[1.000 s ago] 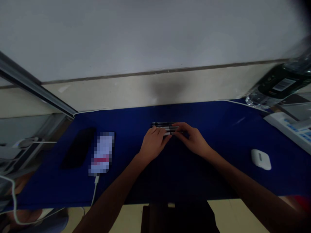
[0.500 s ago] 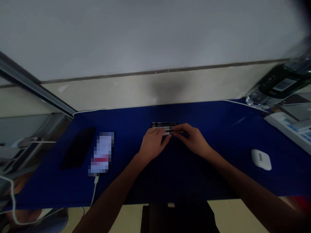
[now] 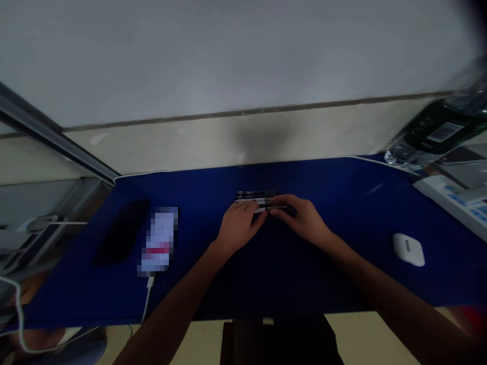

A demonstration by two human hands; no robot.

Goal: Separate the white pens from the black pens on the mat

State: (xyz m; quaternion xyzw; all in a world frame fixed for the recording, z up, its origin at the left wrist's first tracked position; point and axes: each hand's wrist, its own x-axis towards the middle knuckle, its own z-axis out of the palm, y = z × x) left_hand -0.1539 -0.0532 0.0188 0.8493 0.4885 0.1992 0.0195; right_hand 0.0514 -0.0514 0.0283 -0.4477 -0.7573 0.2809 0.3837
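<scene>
At the far left of the blue-topped surface [image 3: 342,190] lies a dark, flat slab, probably a phone [image 3: 122,232], and just beside it a pale, pixelated rectangular device [image 3: 158,241] with a white cable [image 3: 146,299] running from its lower end over the edge.

Next comes the left hand [image 3: 240,226], arched palm-down with its forearm angling in from the lower left. Its fingers [image 3: 247,207] are curved narrowly over the near side of a small row of slim black-and-silver pens [image 3: 256,200], which lie side by side near the middle of the surface, roughly parallel to its far edge. They look light and stiff, but their smooth round barrels could roll or slip apart on the mat, so the mid-barrel seems the surest place to take hold – the tips and caps offer less purchase.

The right hand [image 3: 302,220] comes in from the lower right, its fingers [image 3: 283,202] and thumb in a narrow pinch around the nearest pen's right end; the exact contact is partly hidden.

Further right sit a white earbud case [image 3: 409,249], a white keypad with blue keys [image 3: 452,203] and, at the corner – partly cut off – a clear water bottle [image 3: 414,149].
</scene>
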